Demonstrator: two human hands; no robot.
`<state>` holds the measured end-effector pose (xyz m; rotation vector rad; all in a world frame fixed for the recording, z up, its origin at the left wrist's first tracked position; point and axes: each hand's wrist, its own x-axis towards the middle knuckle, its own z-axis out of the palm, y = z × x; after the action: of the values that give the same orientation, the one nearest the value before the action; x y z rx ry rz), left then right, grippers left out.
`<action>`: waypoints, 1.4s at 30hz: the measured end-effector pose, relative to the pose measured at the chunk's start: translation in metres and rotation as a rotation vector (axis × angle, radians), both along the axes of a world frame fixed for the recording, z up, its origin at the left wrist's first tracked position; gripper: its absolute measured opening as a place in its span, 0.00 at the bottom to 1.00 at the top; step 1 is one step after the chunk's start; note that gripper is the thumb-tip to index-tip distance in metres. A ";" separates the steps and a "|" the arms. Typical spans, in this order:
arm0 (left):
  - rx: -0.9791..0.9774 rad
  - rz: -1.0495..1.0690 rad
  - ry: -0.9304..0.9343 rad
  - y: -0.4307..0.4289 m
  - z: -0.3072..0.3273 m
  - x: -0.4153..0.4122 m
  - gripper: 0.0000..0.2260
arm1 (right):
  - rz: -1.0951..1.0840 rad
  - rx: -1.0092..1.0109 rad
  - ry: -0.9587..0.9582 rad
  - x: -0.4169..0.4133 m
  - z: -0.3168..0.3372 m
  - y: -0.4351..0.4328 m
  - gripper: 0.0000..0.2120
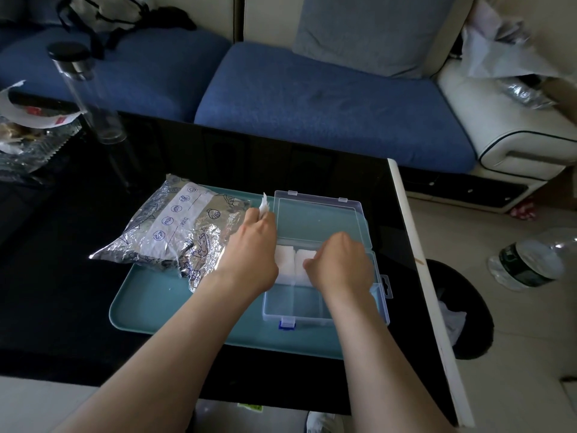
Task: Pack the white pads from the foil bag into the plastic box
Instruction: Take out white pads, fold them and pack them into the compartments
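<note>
Dim at left, lit from the right; washed pale on the floor (515, 354) and sofa arm (515, 135); murky over the glossy black table (62, 292); speckled glints on the foil bag (150, 245); sharp at centre; bowed at the edges; smeared top right.

Two slender forearms show, bare along their whole visible length. The left forearm (162, 339) comes into view from 7 o'clock, the right forearm (374, 354) from 5 o'clock, each narrowing toward its wrist. The left hand (249, 254) and right hand (342, 264) are bare too and seen from the back. Their knuckles stand out as rounded ridges, and faint tendon lines run back toward the wrists. The fingertips are mostly hidden behind the hands themselves.
</note>
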<state>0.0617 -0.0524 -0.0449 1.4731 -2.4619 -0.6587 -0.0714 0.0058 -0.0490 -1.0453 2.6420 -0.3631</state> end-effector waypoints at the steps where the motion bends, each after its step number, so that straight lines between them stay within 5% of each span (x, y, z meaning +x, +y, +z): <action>1: -0.003 0.002 0.001 0.000 0.000 0.000 0.24 | 0.017 0.031 0.014 0.000 0.003 0.001 0.07; 17: -0.084 0.022 0.051 -0.003 0.005 0.004 0.21 | 0.228 0.251 -0.144 0.008 0.011 -0.001 0.07; 21: -0.164 0.171 0.348 -0.002 0.022 0.002 0.14 | 0.207 -0.021 -0.143 0.004 0.025 0.001 0.10; 24: 0.036 0.250 0.534 -0.001 0.032 0.001 0.15 | 0.080 -0.423 -0.403 0.005 0.042 0.002 0.12; 28: 0.291 0.287 0.787 0.005 0.037 0.000 0.06 | -0.001 -0.611 -0.706 0.010 0.050 0.007 0.14; 37: 0.622 0.401 1.203 0.014 0.046 0.000 0.23 | 0.109 -0.697 -0.716 0.008 0.054 0.024 0.09; 42: 0.808 0.354 1.259 0.013 0.048 0.003 0.10 | 0.062 -0.779 -0.716 0.010 0.058 0.024 0.08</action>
<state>0.0645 -0.0394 0.0026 1.0133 -0.9643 -1.8526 -0.0615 0.0303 0.0094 -0.9213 1.8146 -1.5045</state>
